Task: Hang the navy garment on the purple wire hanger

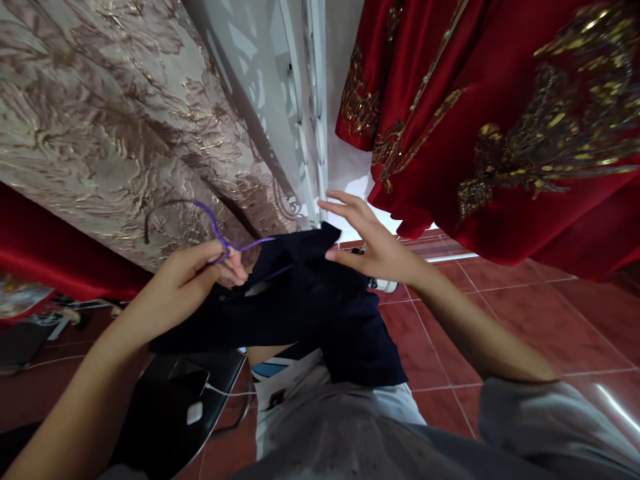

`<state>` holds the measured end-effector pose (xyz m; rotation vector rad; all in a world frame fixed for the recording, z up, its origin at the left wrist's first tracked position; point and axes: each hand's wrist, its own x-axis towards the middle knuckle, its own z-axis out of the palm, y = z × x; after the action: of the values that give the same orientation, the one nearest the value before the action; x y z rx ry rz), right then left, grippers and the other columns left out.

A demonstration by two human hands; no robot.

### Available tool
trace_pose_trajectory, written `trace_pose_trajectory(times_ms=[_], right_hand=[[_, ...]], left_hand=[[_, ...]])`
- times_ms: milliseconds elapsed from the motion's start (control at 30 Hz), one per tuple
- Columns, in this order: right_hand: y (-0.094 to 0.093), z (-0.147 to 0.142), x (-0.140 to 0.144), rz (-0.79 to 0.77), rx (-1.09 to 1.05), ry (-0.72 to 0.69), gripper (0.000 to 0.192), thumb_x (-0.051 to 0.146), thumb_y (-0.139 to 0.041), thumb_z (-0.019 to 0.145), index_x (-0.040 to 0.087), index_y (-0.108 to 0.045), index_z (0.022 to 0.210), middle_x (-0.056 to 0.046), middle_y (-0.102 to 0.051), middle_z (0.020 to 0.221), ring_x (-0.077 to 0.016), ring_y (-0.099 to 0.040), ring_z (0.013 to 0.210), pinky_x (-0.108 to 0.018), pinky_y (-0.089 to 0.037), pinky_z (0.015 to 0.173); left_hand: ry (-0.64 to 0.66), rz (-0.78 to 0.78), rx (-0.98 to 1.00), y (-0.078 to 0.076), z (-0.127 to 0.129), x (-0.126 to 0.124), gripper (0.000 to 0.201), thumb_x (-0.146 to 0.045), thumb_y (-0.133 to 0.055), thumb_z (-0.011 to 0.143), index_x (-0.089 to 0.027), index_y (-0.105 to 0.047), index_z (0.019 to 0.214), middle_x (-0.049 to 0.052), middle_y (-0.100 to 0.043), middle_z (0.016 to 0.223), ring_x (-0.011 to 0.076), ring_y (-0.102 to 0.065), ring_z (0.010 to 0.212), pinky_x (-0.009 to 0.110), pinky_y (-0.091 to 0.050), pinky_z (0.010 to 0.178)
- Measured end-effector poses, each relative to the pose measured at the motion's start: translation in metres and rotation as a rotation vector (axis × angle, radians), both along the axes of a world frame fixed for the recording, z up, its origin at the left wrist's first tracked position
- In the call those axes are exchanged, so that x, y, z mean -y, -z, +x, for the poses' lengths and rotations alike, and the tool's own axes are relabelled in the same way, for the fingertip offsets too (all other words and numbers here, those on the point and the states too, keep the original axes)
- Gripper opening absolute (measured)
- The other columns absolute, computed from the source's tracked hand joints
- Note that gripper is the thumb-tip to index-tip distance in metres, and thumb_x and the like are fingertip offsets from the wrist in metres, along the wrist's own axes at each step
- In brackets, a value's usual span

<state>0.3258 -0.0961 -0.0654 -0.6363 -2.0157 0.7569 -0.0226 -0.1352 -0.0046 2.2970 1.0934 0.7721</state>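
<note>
My left hand is closed around the neck of a wire hanger with a purple covering. Its dark hook curves up to the left, and its arms run right towards a dark navy garment. Part of the hanger is hidden by the cloth, which spreads across my lap. My right hand is beside the garment's upper right corner, fingers spread and thumb close to the cloth; I cannot tell whether the thumb touches it.
Beige embossed fabric hangs at the left, and red garments with gold sequins hang at the right. Between them stands a white metal frame. A black seat at lower left bears a phone on a cable and a white case. Red tiles cover the floor.
</note>
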Motion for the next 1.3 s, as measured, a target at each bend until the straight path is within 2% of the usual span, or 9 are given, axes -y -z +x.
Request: trace_pose_trajectory(times_ms=[100, 233, 367, 500, 633, 767, 1000, 1133, 1300], right_hand=[[0.016, 0.008, -0.009, -0.282, 0.008, -0.105, 0.028, 0.049, -0.07, 0.095, 0.026, -0.074, 0.111, -0.004, -0.07, 0.102, -0.0203, -0.066, 0.098, -0.035, -0.057, 0.087], [0.031, 0.021, -0.001, -0.622, -0.197, -0.039, 0.047, 0.058, -0.067, 0.094, 0.019, -0.059, 0.068, 0.004, -0.046, 0.059, -0.0084, -0.038, 0.05, -0.021, -0.03, 0.047], [0.019, 0.052, 0.006, -0.575, -0.629, 0.366, 0.033, 0.049, -0.083, 0.081, 0.02, -0.07, 0.071, 0.001, -0.057, 0.061, -0.0113, -0.047, 0.05, -0.024, -0.042, 0.048], [-0.008, 0.081, 0.0, -0.339, -0.856, 0.605, 0.026, 0.038, -0.085, 0.077, 0.02, -0.071, 0.066, -0.002, -0.062, 0.065, -0.0127, -0.051, 0.05, -0.03, -0.053, 0.054], [-0.034, 0.08, -0.017, -0.29, -0.929, 0.647, 0.03, 0.031, -0.078, 0.084, 0.021, -0.064, 0.059, 0.0, -0.06, 0.062, -0.013, -0.053, 0.051, -0.033, -0.061, 0.063], [-0.057, 0.064, -0.039, -0.304, -0.829, 0.505, 0.024, 0.027, -0.069, 0.091, 0.017, -0.073, 0.07, -0.006, -0.069, 0.069, -0.019, -0.073, 0.075, -0.033, -0.062, 0.071], [-0.053, 0.069, -0.037, -0.381, -0.714, 0.416, 0.022, 0.027, -0.069, 0.093, 0.016, -0.076, 0.075, -0.009, -0.076, 0.08, -0.0209, -0.078, 0.089, -0.032, -0.063, 0.074], [-0.039, 0.068, -0.024, -0.377, -0.755, 0.43, 0.022, 0.03, -0.072, 0.092, 0.017, -0.074, 0.075, -0.007, -0.074, 0.073, -0.0213, -0.077, 0.081, -0.033, -0.065, 0.073], [-0.047, 0.052, -0.03, -0.353, -0.878, 0.496, 0.033, 0.026, -0.067, 0.093, 0.017, -0.065, 0.062, -0.007, -0.071, 0.069, -0.0213, -0.077, 0.081, -0.033, -0.066, 0.074]], left_hand=[[-0.036, -0.002, 0.034, -0.007, 0.008, -0.007, 0.013, -0.026, -0.061, 0.096, -0.029, -0.072, 0.09, 0.002, -0.077, 0.08, 0.021, -0.075, 0.066, 0.032, -0.064, 0.057], [-0.172, 0.181, 0.146, -0.005, 0.032, -0.035, 0.01, -0.029, -0.071, 0.092, -0.028, -0.072, 0.101, 0.003, -0.078, 0.095, 0.0233, -0.078, 0.087, 0.036, -0.067, 0.075], [-0.311, 0.576, 0.25, 0.005, 0.055, -0.049, 0.033, -0.036, -0.071, 0.095, -0.028, -0.067, 0.126, 0.006, -0.072, 0.123, 0.0274, -0.069, 0.116, 0.047, -0.058, 0.105], [-0.246, 0.901, 0.193, 0.024, 0.069, -0.044, 0.029, -0.031, -0.063, 0.099, -0.028, -0.069, 0.127, 0.005, -0.071, 0.1, 0.0257, -0.069, 0.097, 0.046, -0.056, 0.096], [-0.103, 0.78, -0.127, 0.041, 0.082, -0.042, 0.047, -0.024, -0.054, 0.103, -0.03, -0.056, 0.15, 0.002, -0.071, 0.089, 0.0201, -0.068, 0.075, 0.036, -0.057, 0.078], [-0.173, 0.57, -0.262, 0.045, 0.096, -0.044, 0.055, -0.031, -0.049, 0.107, -0.031, -0.041, 0.162, 0.006, -0.074, 0.103, 0.0207, -0.07, 0.079, 0.033, -0.058, 0.077], [-0.368, 0.483, -0.181, 0.058, 0.103, -0.047, 0.052, -0.045, -0.059, 0.103, -0.027, -0.054, 0.152, 0.016, -0.066, 0.138, 0.0309, -0.075, 0.099, 0.044, -0.063, 0.086], [-0.359, 0.495, -0.01, 0.07, 0.109, -0.043, 0.031, -0.033, -0.056, 0.105, -0.023, -0.067, 0.133, 0.01, -0.073, 0.129, 0.0303, -0.071, 0.117, 0.048, -0.058, 0.104], [-0.328, 0.502, 0.118, 0.066, 0.113, -0.044, 0.026, -0.023, -0.055, 0.105, -0.023, -0.068, 0.127, 0.007, -0.073, 0.119, 0.0222, -0.072, 0.104, 0.039, -0.059, 0.096]])
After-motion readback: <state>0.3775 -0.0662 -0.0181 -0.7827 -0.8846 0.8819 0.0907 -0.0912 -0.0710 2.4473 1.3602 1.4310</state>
